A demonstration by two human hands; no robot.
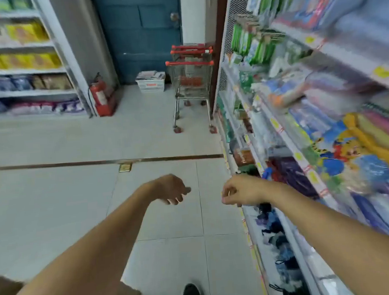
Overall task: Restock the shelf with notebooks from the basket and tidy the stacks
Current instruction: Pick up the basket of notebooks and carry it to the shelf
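One basket [150, 85], nested trolleys [191, 77], one extinguisher [100, 96]

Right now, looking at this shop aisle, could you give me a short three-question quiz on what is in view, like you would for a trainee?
1. True or false: the white plastic basket stacked with notebooks stands on the floor by the blue door.
2. What is parked just right of that basket? A) a red fire extinguisher B) metal trolleys with red handles C) a ladder
3. Fill in: both the left hand and the right hand hold ____.

Key
1. True.
2. B, the metal trolleys with red handles; the red fire extinguisher stands to the basket's left.
3. Nothing; the fingers hang loosely curled.
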